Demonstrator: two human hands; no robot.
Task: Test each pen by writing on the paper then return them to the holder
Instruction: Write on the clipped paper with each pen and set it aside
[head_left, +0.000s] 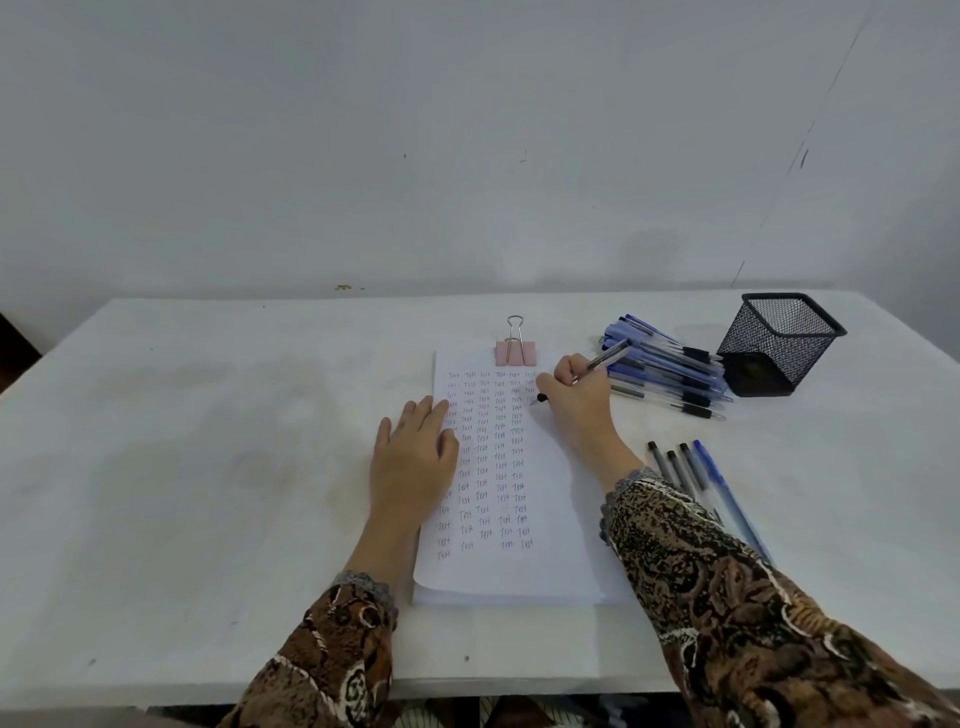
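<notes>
Pens come first: four pens (687, 467) lie side by side on the white table (208, 467), just right of the paper (519, 566). Their dark ends point away and a bit left. Their near ends slip under the right sleeve (727, 597), so those ends are hidden. One is blue and see-through, and the others look grey.

Both sleeves are brown with swirly patterns, and the left sleeve (332, 649) is cut off at the bottom edge.

The paper is a thick white stack with rows of the small word "Test". The left hand (410, 457) lies flat on its left edge, fingers straight and close together.

The right hand (576, 400) has its fingers curled tight around a pen (608, 357). Its dark tip points down-left at the paper, and its back end sticks up to the far right. I cannot tell if the tip touches the sheet.

A pink clip (515, 352) with a silver wire loop bites the top of the stack.

Further right is a heap of pens (670, 369), blue ends far-left, black grips toward the holder (779, 343). The holder is a black wire-mesh box standing upright. Its inside is hard to make out.

Behind is a plain grey wall (467, 130).
</notes>
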